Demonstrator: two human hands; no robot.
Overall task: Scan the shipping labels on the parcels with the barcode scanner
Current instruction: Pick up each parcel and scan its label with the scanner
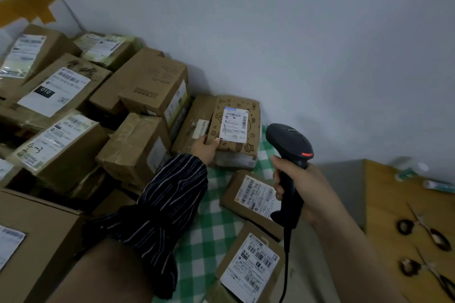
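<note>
My left hand (206, 149) grips the near left corner of a small brown parcel printed with cartoon figures (253, 120), which lies on another package by the wall. Its white shipping label (234, 124) faces up. My right hand (299, 187) holds the handle of a black corded barcode scanner (290, 147), whose head points toward that parcel from the right. Two flat parcels with labels lie nearer me on the green checked cloth, one (251, 195) partly behind the scanner, the other (250, 268) at the bottom.
Several labelled cardboard boxes (61, 145) are piled on the left up to the wall. A wooden surface (394, 204) at the right carries two pairs of scissors (428, 231) and small bottles. The green checked cloth (209, 229) shows between my arms.
</note>
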